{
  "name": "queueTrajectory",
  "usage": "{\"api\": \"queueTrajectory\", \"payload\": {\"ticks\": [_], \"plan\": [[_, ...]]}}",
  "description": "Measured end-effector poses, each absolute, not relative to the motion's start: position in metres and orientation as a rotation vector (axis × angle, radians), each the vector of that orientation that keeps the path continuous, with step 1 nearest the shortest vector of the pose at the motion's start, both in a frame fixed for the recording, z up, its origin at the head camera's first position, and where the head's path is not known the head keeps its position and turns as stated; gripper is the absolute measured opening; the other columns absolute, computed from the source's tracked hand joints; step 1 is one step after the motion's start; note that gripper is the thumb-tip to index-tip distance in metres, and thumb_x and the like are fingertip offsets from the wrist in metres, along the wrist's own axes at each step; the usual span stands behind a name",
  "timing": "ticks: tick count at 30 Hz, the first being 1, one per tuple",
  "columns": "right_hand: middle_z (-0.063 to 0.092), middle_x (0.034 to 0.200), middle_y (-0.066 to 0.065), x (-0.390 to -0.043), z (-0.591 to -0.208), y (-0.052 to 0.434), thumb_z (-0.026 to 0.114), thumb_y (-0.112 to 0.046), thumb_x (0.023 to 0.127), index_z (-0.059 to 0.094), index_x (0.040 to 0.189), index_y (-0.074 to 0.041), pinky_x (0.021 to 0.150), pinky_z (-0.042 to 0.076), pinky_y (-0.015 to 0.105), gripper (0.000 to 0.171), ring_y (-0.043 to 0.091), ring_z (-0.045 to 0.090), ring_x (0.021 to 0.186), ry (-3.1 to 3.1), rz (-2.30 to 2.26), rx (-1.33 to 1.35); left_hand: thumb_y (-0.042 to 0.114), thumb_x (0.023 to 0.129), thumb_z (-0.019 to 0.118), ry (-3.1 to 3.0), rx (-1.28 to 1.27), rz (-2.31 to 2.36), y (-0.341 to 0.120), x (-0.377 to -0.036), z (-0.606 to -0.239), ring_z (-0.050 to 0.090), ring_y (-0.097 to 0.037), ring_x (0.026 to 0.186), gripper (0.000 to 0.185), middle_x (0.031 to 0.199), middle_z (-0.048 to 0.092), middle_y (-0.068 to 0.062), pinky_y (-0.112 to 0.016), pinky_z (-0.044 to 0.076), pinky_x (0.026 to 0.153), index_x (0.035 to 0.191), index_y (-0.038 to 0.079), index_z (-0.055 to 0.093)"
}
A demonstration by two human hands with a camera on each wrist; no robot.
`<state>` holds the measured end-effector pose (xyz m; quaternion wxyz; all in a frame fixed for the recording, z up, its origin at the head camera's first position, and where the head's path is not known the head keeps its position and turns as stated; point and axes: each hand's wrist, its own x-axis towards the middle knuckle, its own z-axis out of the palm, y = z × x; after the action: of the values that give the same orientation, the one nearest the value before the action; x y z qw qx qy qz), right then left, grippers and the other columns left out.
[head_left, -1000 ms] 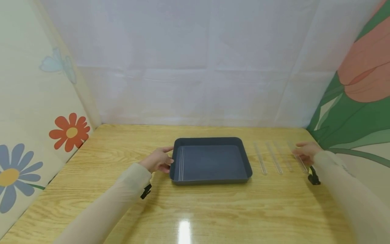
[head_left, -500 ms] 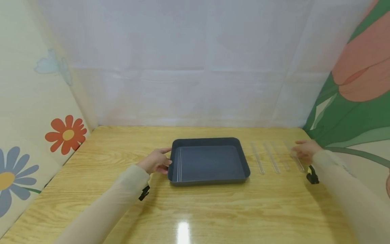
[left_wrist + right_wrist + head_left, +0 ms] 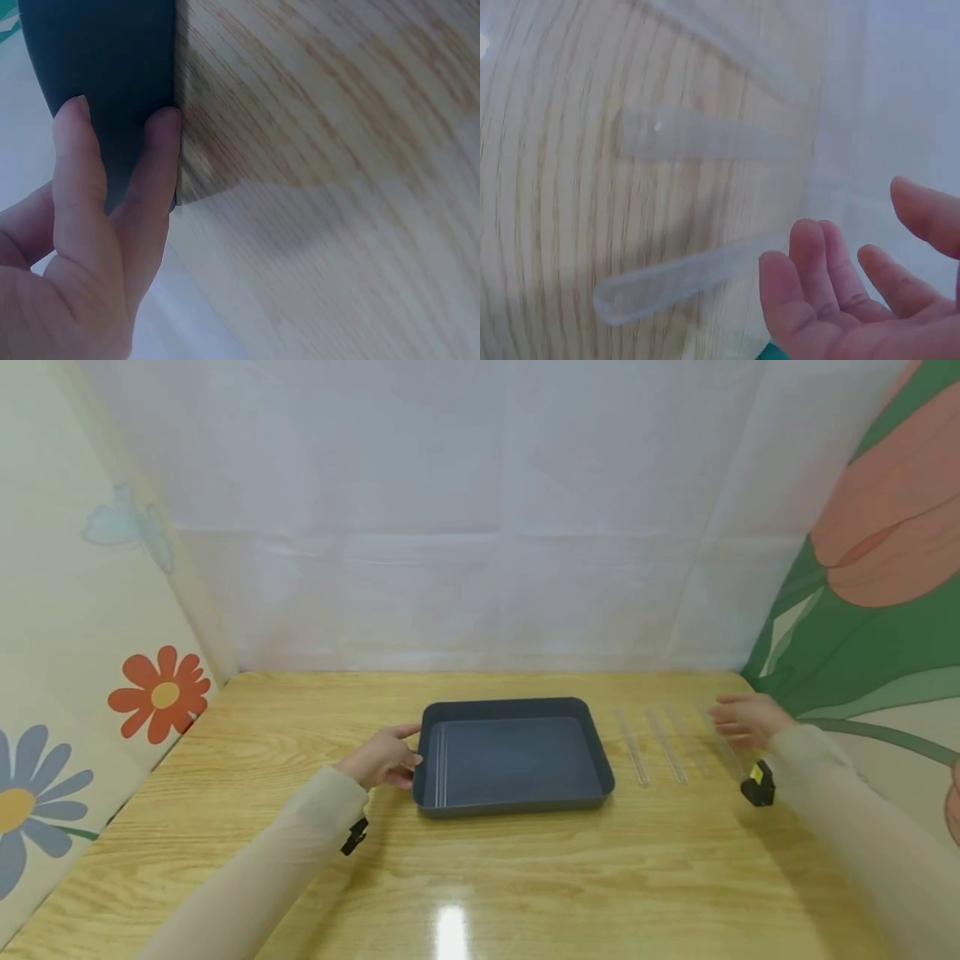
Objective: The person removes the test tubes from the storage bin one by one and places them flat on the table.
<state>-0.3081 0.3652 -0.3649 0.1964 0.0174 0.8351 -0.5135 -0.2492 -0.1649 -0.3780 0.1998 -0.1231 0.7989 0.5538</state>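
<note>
A dark grey rectangular tray [image 3: 517, 764] sits on the wooden table. My left hand [image 3: 382, 757] is at its left side. In the left wrist view, the fingertips [image 3: 161, 124] rest on the tray's outer wall [image 3: 112, 52], without curling round it. Right of the tray lie several clear test tubes, roughly side by side, among them a left one [image 3: 633, 750] and a second one [image 3: 666, 747]. My right hand [image 3: 750, 720] hovers by the rightmost tube [image 3: 727, 752]. In the right wrist view, its loose fingers hold nothing, just beside a round-ended tube [image 3: 667, 281].
A white cloth [image 3: 375, 527] hangs behind the table [image 3: 525, 877]. Flower-patterned panels stand at the left [image 3: 97, 610] and right [image 3: 885, 627]. A black wrist camera [image 3: 759, 785] sits under the right forearm.
My right hand has drawn slightly up and away from the rightmost test tube, its fingers loosening. The left hand stays at the tray, which keeps its place; the head view has shifted a little.
</note>
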Motion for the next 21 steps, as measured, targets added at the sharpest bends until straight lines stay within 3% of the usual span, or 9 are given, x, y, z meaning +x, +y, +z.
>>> {"api": "queueTrajectory", "payload": {"ticks": [5,8,11,18,21], "plan": [[0.059,0.1,-0.01,-0.308,-0.362,0.355,0.044,-0.023,0.103,-0.002,0.148,0.015,0.093,0.048,0.038,0.074,0.001,0.056,0.087,2.262,-1.472,-0.002,-0.012,0.093,0.048,2.233,-0.327,1.557,-0.165,-0.25,-0.379,0.062,-0.022,0.069,0.07,0.114,0.056,-0.027,-0.024,0.053,0.048,0.155,0.008,0.023],[0.059,0.116,0.009,-0.309,-0.361,0.348,0.042,-0.023,0.103,-0.001,0.148,0.015,0.096,0.046,0.041,0.073,0.001,0.056,0.088,2.271,-1.452,-0.019,-0.012,0.093,0.048,2.23,-0.323,1.564,-0.164,-0.249,-0.378,0.063,-0.023,0.069,0.07,0.114,0.056,-0.028,-0.024,0.053,0.047,0.155,0.008,0.023],[0.046,0.134,0.027,-0.31,-0.36,0.341,0.043,-0.023,0.103,0.0,0.148,0.015,0.097,0.045,0.043,0.073,0.002,0.057,0.089,2.292,-1.437,-0.027,-0.012,0.093,0.048,2.227,-0.314,1.565,-0.165,-0.249,-0.378,0.063,-0.023,0.069,0.07,0.114,0.056,-0.028,-0.024,0.053,0.047,0.155,0.007,0.022],[0.05,0.132,0.019,-0.306,-0.355,0.329,0.045,-0.025,0.103,0.004,0.149,0.013,0.101,0.043,0.046,0.073,0.003,0.057,0.09,2.28,-1.454,-0.018,-0.013,0.092,0.048,2.226,-0.308,1.567,-0.164,-0.247,-0.378,0.062,-0.023,0.07,0.071,0.113,0.056,-0.028,-0.024,0.053,0.048,0.155,0.007,0.022],[0.047,0.135,0.023,-0.304,-0.352,0.324,0.045,-0.025,0.103,0.004,0.149,0.013,0.103,0.041,0.048,0.073,0.004,0.057,0.092,2.261,-1.468,-0.03,-0.013,0.093,0.047,2.222,-0.305,1.567,-0.165,-0.247,-0.377,0.062,-0.023,0.07,0.07,0.115,0.055,-0.028,-0.024,0.053,0.048,0.155,0.007,0.021]]}}
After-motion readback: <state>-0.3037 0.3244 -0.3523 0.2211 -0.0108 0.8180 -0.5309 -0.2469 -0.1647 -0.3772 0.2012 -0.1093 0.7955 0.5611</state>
